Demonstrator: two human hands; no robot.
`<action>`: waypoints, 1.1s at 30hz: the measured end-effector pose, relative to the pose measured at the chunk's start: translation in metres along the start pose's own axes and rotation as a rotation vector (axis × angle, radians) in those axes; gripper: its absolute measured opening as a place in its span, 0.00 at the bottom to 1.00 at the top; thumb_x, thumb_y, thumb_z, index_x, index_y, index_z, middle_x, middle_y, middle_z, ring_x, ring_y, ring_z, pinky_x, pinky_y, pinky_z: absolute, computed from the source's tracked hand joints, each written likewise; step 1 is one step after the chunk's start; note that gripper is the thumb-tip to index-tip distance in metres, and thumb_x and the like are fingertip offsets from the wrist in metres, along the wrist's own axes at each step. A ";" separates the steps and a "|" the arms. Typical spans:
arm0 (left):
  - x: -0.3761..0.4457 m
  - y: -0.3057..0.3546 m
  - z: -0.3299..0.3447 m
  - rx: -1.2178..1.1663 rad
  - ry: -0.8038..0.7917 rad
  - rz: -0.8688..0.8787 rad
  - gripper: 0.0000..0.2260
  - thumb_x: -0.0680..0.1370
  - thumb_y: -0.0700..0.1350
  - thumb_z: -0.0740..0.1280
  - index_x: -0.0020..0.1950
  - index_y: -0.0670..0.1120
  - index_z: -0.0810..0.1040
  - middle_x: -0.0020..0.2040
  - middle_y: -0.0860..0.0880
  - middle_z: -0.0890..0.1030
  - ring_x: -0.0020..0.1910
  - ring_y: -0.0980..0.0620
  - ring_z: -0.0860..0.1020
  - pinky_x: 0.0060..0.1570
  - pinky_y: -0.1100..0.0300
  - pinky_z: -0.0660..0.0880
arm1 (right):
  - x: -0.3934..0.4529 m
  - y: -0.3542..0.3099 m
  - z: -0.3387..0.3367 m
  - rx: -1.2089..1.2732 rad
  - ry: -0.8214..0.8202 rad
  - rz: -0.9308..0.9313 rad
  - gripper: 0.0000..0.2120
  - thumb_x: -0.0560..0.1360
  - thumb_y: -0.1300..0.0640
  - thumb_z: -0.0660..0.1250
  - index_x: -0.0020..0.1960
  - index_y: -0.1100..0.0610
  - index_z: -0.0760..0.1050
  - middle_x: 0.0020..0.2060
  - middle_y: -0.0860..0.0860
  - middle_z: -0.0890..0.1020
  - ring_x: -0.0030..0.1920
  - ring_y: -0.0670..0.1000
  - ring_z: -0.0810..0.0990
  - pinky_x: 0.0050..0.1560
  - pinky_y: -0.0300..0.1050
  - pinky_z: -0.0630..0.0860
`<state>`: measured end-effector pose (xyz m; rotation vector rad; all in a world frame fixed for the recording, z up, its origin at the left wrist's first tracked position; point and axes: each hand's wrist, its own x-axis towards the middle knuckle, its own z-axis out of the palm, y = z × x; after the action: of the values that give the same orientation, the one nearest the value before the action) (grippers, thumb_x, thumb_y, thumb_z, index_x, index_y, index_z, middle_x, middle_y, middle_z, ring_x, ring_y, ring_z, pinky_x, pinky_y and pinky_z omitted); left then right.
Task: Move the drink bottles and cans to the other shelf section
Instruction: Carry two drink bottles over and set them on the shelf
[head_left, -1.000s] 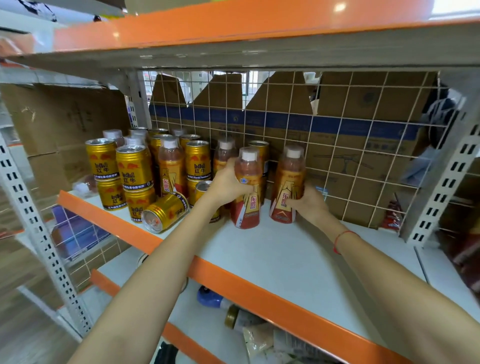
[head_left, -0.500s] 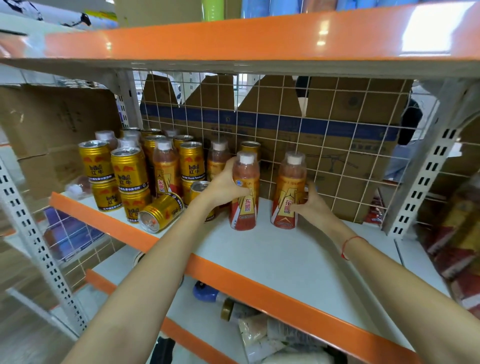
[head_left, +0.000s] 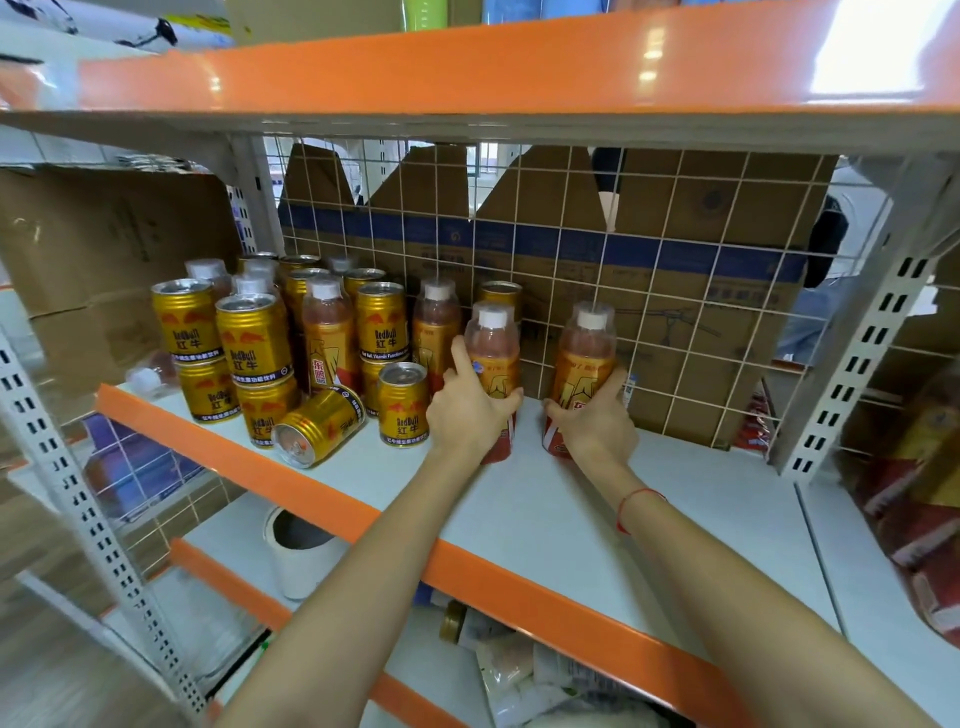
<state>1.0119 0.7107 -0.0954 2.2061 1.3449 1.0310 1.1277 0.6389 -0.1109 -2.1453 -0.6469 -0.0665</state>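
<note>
Two orange drink bottles with white caps stand upright mid-shelf. My left hand (head_left: 470, 410) grips the left bottle (head_left: 493, 348) around its lower half. My right hand (head_left: 597, 421) grips the right bottle (head_left: 587, 353) near its base. Left of them stand several gold Red Bull cans (head_left: 252, 340), some stacked two high, mixed with more orange bottles (head_left: 326, 332). One gold can (head_left: 318, 427) lies on its side near the shelf's front edge, and a single upright can (head_left: 402, 402) stands just left of my left hand.
The white shelf board (head_left: 701, 499) has an orange front lip and a wire grid back with cardboard boxes (head_left: 649, 291) behind. A perforated upright post (head_left: 852, 374) divides off the right section, where red-and-yellow packets (head_left: 914, 493) sit. Below lie a white roll (head_left: 301, 551) and loose bottles.
Both hands stay on the same two bottles, and my grips have slid lower on them. The camera has shifted closer and a little downward.
</note>
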 end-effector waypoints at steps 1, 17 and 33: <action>0.001 0.000 -0.001 -0.009 0.000 -0.005 0.41 0.72 0.59 0.70 0.75 0.48 0.50 0.62 0.42 0.75 0.56 0.39 0.78 0.50 0.49 0.75 | 0.001 -0.001 -0.001 -0.010 -0.007 0.011 0.39 0.69 0.43 0.72 0.70 0.54 0.55 0.61 0.56 0.76 0.57 0.60 0.78 0.53 0.54 0.75; -0.034 0.029 -0.014 -0.238 -0.070 0.026 0.37 0.69 0.52 0.74 0.71 0.49 0.57 0.57 0.44 0.78 0.53 0.42 0.78 0.47 0.55 0.72 | -0.028 0.013 -0.068 0.035 -0.073 -0.034 0.41 0.68 0.46 0.74 0.70 0.58 0.54 0.58 0.57 0.77 0.55 0.60 0.78 0.51 0.53 0.77; -0.120 0.077 -0.052 -0.308 -0.200 0.118 0.38 0.70 0.53 0.73 0.73 0.51 0.55 0.59 0.45 0.77 0.55 0.42 0.77 0.46 0.56 0.69 | -0.109 0.050 -0.177 0.017 0.037 -0.004 0.41 0.68 0.48 0.74 0.71 0.55 0.53 0.56 0.57 0.78 0.53 0.60 0.79 0.49 0.52 0.77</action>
<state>0.9864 0.5654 -0.0604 2.1089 0.9129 0.9547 1.0890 0.4335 -0.0678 -2.1214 -0.6278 -0.1016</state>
